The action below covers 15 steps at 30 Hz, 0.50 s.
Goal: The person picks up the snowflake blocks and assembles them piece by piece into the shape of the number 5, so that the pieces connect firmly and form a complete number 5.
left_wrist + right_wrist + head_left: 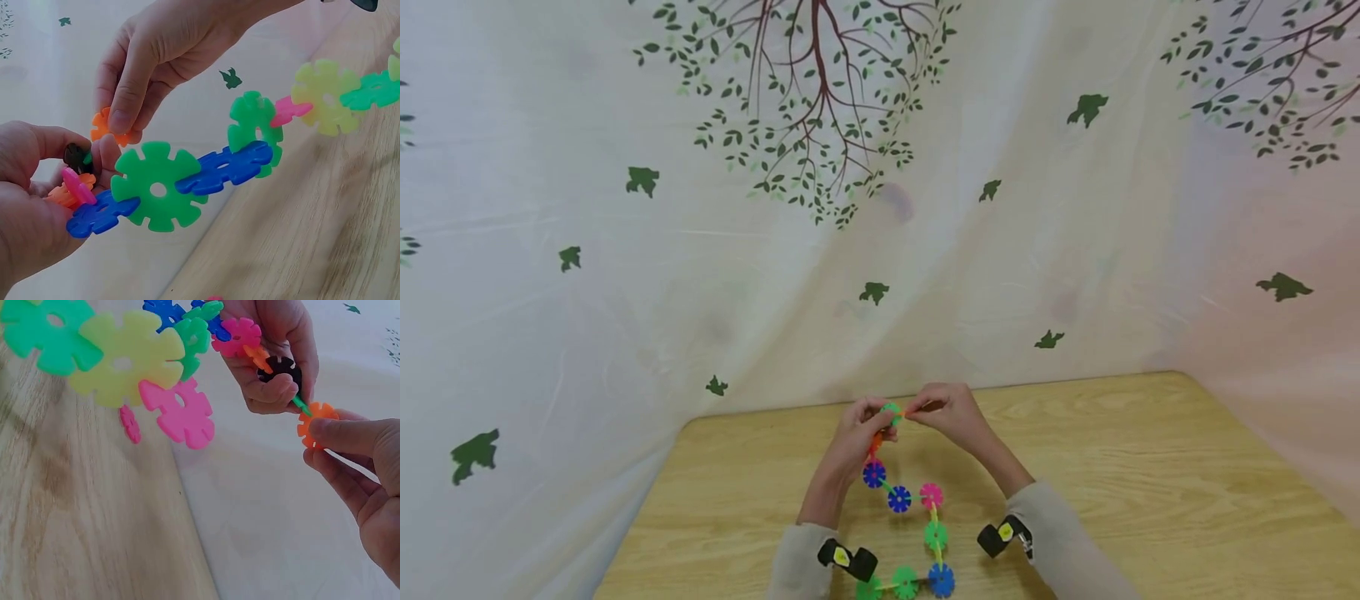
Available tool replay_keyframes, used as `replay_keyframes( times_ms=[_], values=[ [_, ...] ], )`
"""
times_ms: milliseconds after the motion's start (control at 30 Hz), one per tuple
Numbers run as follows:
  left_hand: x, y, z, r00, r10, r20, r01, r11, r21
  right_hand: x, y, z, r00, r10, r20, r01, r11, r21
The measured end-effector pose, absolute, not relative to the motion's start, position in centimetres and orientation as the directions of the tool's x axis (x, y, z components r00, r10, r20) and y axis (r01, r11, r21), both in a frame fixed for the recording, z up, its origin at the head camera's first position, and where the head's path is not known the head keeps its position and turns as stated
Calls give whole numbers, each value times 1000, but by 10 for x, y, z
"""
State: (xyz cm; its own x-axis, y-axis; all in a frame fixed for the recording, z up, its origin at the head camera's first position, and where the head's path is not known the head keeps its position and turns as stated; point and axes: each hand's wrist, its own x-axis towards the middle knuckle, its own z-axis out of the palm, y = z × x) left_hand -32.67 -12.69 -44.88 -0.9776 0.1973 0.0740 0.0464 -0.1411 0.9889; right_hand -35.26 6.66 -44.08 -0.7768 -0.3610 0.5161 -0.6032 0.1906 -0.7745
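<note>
My left hand [856, 433] grips the end of a chain of slotted plastic snowflake discs. Its fingers lie around a black disc [286, 370] and a small green disc [301, 405] seen edge-on. An orange snowflake disc [324, 410] is pinched between thumb and fingers of my right hand [953, 412], its edge meeting the green disc; whether the slots are engaged cannot be told. From the left hand, the chain hangs through pink [236, 337], blue [228, 167], green [150, 181] and yellow [325, 97] discs.
Below, more of the chain curves toward the near side, with a blue disc [941, 580] at its corner, over the wooden table [1120, 467]. A pale curtain [775, 317] printed with branches and birds hangs behind the table's far edge. Each wrist wears a black camera [1000, 537].
</note>
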Motion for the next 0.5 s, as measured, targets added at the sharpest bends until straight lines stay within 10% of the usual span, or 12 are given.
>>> replay_keyframes(
  times_ms=[500],
  values=[
    [-326, -148, -445, -979, 201, -16, -21, -19, 1000, -359, 72, -439, -784, -519, 341, -517, 241, -822]
  ],
)
